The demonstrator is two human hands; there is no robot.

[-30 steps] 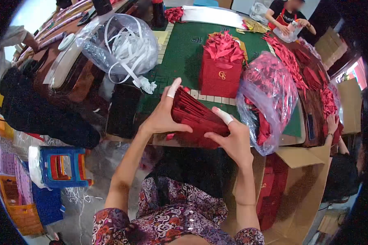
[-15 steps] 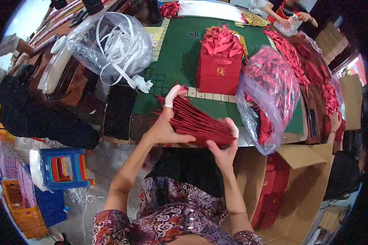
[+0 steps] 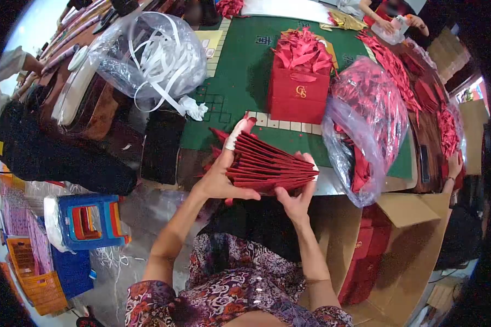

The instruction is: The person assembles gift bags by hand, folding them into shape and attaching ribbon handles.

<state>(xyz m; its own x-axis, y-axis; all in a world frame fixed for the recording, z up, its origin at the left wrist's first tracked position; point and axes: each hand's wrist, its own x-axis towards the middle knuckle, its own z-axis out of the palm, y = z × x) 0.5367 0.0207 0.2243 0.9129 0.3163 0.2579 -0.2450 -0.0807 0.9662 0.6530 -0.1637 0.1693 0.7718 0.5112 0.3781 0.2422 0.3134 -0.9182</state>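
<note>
A fanned stack of folded red bags (image 3: 270, 163) is held at the table's near edge. My left hand (image 3: 221, 177) grips its left side, with white wrapping on a finger. On the stack's right end, my right hand (image 3: 300, 199) is closed, also with white on a fingertip. Beyond the stack stands an upright red bag (image 3: 298, 95) with gold letters, full of red ribbons (image 3: 303, 52). A clear plastic bag of red ribbons (image 3: 368, 109) lies to its right.
Green mat (image 3: 240, 71) on the table; clear bag of white ribbons (image 3: 161, 60) at left. An open cardboard box (image 3: 409, 234) holding red bags stands below right. Stacked stools (image 3: 93, 223) are lower left. A co-worker's hands (image 3: 390, 27) show at top right, another hand (image 3: 454, 165) at right.
The fanned stack has turned more level, its folded edges now facing the camera more. My left hand has shifted slightly down and right. The view has shifted a little.
</note>
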